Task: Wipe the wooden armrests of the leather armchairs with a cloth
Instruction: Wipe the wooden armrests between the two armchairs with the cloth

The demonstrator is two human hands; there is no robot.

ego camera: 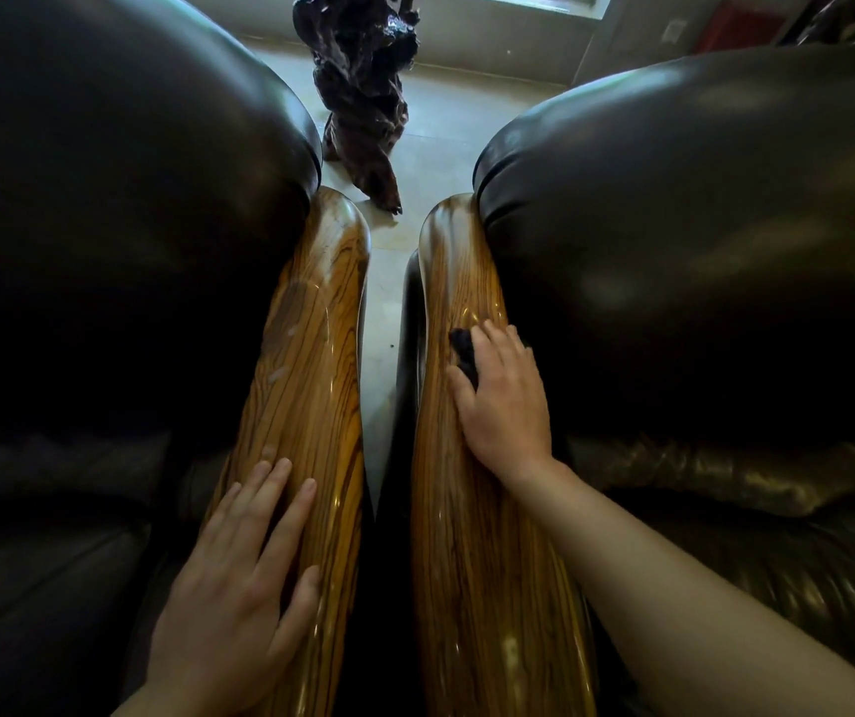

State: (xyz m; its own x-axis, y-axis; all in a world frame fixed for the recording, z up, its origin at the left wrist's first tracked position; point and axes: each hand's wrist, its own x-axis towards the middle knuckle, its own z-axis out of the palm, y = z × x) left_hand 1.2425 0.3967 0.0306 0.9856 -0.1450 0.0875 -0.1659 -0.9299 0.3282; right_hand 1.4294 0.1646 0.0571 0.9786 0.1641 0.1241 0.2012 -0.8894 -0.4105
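Observation:
Two glossy striped wooden armrests run away from me side by side, the left armrest point(306, 364) and the right armrest point(461, 535). My right hand point(505, 401) lies palm down on the right armrest, pressing a small dark cloth point(464, 349) whose edge pokes out under the fingers. My left hand point(239, 577) rests flat on the near part of the left armrest, fingers spread, holding nothing. Dark leather armchairs, the left armchair point(120, 188) and the right armchair point(699, 209), flank the armrests.
A narrow strip of pale tiled floor point(379, 323) shows between the two armrests. Beyond them stands a dark gnarled root-wood sculpture point(363, 90) on the floor. A pale wall and window base lie at the back.

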